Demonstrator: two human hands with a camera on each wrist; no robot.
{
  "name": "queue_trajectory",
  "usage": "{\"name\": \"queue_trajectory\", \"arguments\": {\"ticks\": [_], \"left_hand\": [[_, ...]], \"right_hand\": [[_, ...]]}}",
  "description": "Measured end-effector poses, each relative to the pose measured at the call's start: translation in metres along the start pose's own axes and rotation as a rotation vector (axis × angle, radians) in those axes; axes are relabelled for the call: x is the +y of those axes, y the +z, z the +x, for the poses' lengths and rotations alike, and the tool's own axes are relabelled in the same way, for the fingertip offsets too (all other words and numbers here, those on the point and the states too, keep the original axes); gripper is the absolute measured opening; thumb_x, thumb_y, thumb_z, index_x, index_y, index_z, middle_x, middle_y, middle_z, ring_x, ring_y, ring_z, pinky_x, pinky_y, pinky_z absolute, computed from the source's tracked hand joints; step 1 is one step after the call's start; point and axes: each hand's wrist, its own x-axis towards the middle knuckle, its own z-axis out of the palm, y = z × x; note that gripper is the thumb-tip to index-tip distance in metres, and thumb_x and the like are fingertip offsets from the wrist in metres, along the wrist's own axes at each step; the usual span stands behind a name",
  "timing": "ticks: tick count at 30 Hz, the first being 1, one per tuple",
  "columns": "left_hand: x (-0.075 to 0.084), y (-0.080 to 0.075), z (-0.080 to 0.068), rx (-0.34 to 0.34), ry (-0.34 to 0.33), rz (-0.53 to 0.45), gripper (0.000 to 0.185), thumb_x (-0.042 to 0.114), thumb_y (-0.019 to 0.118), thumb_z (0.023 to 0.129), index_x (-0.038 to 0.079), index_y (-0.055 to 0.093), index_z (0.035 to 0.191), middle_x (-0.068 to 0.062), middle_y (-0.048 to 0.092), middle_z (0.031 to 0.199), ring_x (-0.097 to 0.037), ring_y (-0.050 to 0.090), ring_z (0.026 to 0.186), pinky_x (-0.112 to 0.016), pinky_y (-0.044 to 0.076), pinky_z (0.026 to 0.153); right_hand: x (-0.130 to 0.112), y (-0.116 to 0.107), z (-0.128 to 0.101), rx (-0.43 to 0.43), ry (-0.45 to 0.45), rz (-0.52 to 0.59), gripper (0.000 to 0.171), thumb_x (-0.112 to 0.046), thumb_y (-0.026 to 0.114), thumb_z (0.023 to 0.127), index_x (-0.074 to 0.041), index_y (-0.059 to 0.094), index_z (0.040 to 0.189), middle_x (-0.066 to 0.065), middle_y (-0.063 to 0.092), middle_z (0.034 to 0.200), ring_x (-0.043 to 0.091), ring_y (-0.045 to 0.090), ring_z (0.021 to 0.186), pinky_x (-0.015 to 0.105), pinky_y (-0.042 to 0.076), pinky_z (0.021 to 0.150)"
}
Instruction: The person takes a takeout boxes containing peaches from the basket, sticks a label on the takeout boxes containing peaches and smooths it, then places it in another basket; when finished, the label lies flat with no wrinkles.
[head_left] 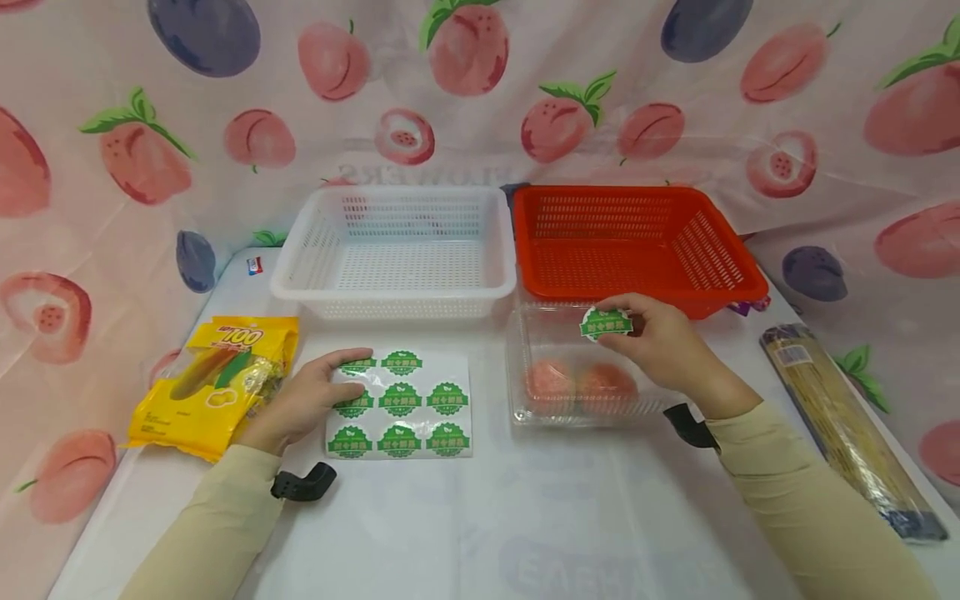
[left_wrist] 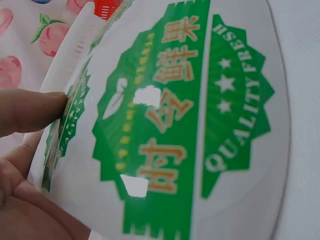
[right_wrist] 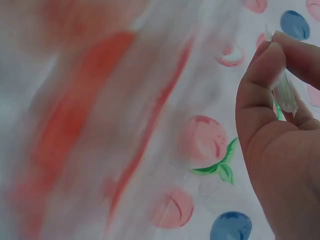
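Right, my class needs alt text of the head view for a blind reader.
The right hand pinches a sticker over a clear box holding two fruits; the left hand touches a sticker sheet. Behind stand a white basket and a red basket.

On the white label sheet (head_left: 447, 368), 8 green labels (head_left: 400, 400) carry matching print. The left wrist view shows 1 large label (left_wrist: 155, 125) clearly: 时令鲜果 in orange, plus QUALITY FRESH in pale capitals curving round 3 stars; the small yellow characters beside them are blurred. The loose label (head_left: 606, 323) seems to bear the same 4 characters. The yellow bag (head_left: 213, 383) reads 100, the smaller letters before it being unclear. Behind the baskets, the fruit-print backdrop (head_left: 480, 133) faintly shows FLOWERS. The tag (head_left: 792, 355) on the long packet (head_left: 847, 425) is too small to read
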Motion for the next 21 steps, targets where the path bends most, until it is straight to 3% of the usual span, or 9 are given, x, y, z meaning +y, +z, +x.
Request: {"name": "queue_trajectory", "arguments": {"ticks": [5,11,21], "left_hand": [[-0.003,-0.001,0.007,0.006,-0.026,-0.016,0.060,0.008,0.060,0.099,0.011,0.038,0.154,-0.020,0.059,0.125,-0.026,0.071,0.086,-0.039,0.060,0.074],[-0.004,0.000,0.013,0.010,-0.014,0.005,0.061,0.005,0.059,0.097,0.008,0.038,0.154,-0.023,0.057,0.128,-0.023,0.070,0.082,-0.037,0.060,0.073],[-0.009,0.003,0.019,0.011,-0.013,0.013,0.061,0.003,0.059,0.095,0.006,0.039,0.152,-0.023,0.058,0.126,-0.021,0.069,0.080,-0.035,0.060,0.072]], "right_hand": [[0.006,-0.004,0.002,-0.018,0.033,-0.015,0.040,-0.016,0.072,0.094,-0.003,0.059,0.129,0.018,0.063,0.115,0.031,0.062,0.096,0.024,0.055,0.076],[0.012,-0.005,0.006,-0.063,0.051,-0.064,0.040,-0.019,0.071,0.095,-0.005,0.062,0.131,0.015,0.062,0.114,0.031,0.056,0.097,0.032,0.053,0.076],[0.022,0.005,0.011,-0.104,-0.026,-0.058,0.036,-0.009,0.069,0.094,-0.002,0.065,0.129,0.014,0.064,0.110,0.028,0.055,0.091,0.036,0.050,0.073]]}}
